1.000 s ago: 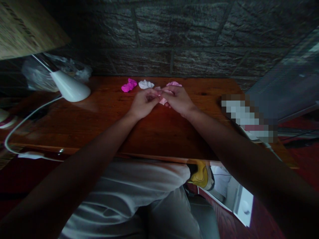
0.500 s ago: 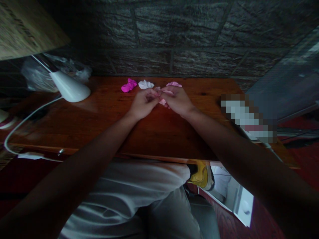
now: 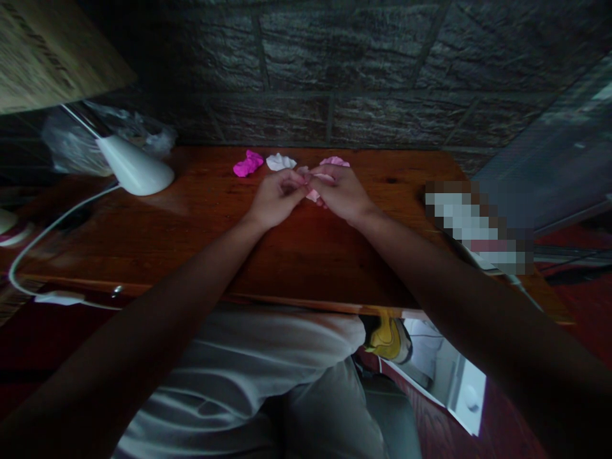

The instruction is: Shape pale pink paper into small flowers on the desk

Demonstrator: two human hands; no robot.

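Both hands meet over the wooden table, pinching a crumpled piece of light pink paper (image 3: 313, 195) between them. My left hand (image 3: 276, 199) has thumb and fingers closed at the paper's left side. From the right, my right hand (image 3: 345, 194) grips it, its fingers partly hidden behind the paper. Just beyond the hands lie three more crumpled pieces: a bright magenta one (image 3: 248, 164), a white one (image 3: 281, 162) and a pink one (image 3: 335, 162), the last partly covered by my right hand.
A lamp with a white base (image 3: 141, 167) and its cable stand at the left, a clear plastic bag (image 3: 67, 143) behind it. A blurred-out device (image 3: 478, 229) lies at the table's right. A brick wall (image 3: 335, 57) rises behind the wooden table (image 3: 306, 268).
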